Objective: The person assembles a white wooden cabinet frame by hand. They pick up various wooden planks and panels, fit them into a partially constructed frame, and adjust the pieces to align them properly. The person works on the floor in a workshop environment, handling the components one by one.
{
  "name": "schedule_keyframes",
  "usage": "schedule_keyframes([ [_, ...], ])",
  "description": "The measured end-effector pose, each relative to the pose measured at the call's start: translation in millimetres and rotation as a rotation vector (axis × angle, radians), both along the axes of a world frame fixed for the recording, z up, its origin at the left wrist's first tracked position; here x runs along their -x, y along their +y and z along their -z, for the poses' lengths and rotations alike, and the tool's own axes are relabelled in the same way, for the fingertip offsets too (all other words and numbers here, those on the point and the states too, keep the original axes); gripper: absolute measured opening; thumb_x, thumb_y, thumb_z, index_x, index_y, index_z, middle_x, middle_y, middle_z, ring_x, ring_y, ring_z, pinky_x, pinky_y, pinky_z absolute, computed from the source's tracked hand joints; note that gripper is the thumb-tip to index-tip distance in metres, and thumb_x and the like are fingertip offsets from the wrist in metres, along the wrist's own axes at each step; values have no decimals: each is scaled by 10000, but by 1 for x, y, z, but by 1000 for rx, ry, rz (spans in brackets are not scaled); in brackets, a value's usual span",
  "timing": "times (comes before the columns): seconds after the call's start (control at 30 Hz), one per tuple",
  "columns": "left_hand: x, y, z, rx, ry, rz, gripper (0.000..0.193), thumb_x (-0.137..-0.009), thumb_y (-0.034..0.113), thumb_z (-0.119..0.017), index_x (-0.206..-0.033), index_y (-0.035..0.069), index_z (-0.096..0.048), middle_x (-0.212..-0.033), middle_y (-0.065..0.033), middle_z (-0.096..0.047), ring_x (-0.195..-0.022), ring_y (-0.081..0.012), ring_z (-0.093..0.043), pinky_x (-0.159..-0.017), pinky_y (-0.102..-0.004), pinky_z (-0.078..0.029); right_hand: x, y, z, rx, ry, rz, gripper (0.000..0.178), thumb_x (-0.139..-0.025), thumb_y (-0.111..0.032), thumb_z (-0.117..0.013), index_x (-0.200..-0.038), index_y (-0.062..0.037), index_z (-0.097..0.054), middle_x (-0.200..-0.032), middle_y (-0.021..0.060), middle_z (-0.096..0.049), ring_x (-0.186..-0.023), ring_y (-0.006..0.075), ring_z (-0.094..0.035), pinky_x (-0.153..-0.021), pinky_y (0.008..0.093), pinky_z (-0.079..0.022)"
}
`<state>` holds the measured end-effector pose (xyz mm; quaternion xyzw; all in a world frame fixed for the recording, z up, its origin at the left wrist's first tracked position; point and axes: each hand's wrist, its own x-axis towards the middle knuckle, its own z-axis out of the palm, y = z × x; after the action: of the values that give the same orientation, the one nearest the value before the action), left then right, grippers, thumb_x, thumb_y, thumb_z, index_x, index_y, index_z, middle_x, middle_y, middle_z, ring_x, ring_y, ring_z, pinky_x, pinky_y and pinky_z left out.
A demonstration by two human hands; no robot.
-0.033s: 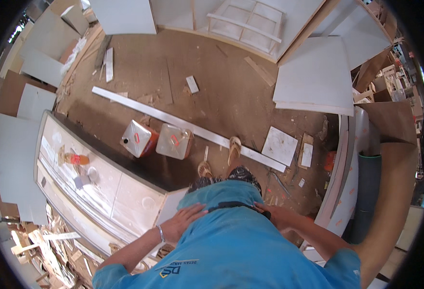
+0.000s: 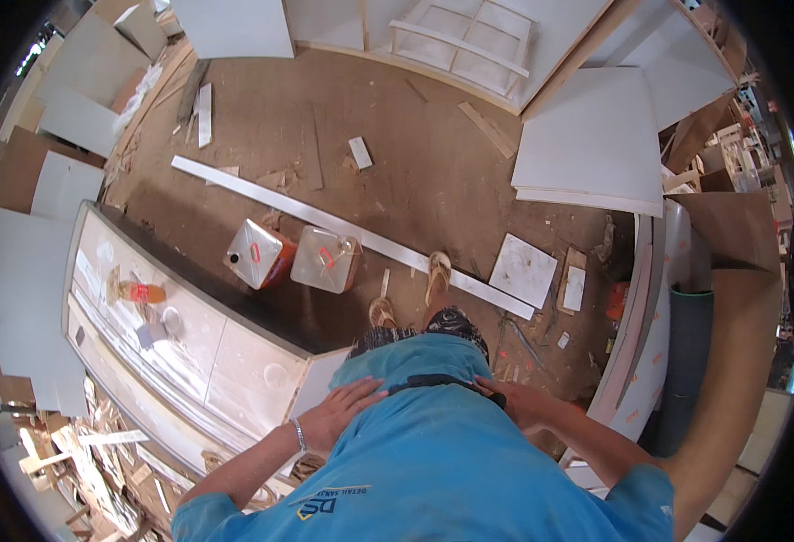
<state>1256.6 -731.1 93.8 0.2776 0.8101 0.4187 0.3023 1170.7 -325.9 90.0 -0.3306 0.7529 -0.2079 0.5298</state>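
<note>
My left hand (image 2: 329, 423), with a bracelet at the wrist, lies against the side of my blue shirt (image 2: 433, 443). Its fingers are stretched out flat toward the black waist band (image 2: 437, 380) and hold nothing. On the other hip rests my right hand (image 2: 525, 406), its fingertips on the shirt beside the end of the band. Those fingers look extended and show only in part; I see nothing held in them.
A long white strip (image 2: 352, 237) crosses the floor under my right sandal (image 2: 438, 271). Two square metal cans (image 2: 260, 253) (image 2: 325, 260) stand ahead. At left is a bench (image 2: 189, 348) with a bottle (image 2: 141, 292). White panels (image 2: 586, 135) and a rolled sheet (image 2: 731, 361) flank the right.
</note>
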Motion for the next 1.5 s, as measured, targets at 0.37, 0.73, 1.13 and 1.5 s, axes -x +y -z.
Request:
schedule_keyframes([
  [0.37,-7,2,-12,8,-4,-90,966,-801,397,-756,-1561,175,-202,-1620,-146,-180,-1497,-353,-176,-1195,-506,-211,17,-10,0,-1,17,-91,905,-862,-446,-668,-1570,-116,-211,-1628,162,-175,-1388,355,-401,-1143,403,-353],
  [0.73,-2,2,-6,-14,47,-114,917,-835,373,-730,-1559,169,-205,-1618,-155,-183,-1490,-369,-191,-1191,-505,-225,33,-13,-5,-52,45,-123,919,-867,-418,-684,-1580,-134,-180,-1618,156,-217,-1401,329,-391,-1145,397,-347],
  [1.13,11,-2,-11,16,40,-11,1037,-784,406,-777,-1569,183,-138,-1617,-161,-169,-1487,-365,-195,-1196,-499,-213,23,-2,-5,-4,-195,137,930,-873,-322,-736,-1591,-166,-166,-1533,167,-407,-1329,320,-487,-1111,365,-364],
  [1.5,7,-2,-21,60,-27,-15,1059,-783,388,-789,-1571,193,-110,-1625,-153,-137,-1495,-365,-171,-1204,-515,-191,18,5,29,16,-55,3,940,-832,-293,-741,-1577,-231,-171,-1507,212,-399,-1203,366,-555,-1072,424,-424],
])
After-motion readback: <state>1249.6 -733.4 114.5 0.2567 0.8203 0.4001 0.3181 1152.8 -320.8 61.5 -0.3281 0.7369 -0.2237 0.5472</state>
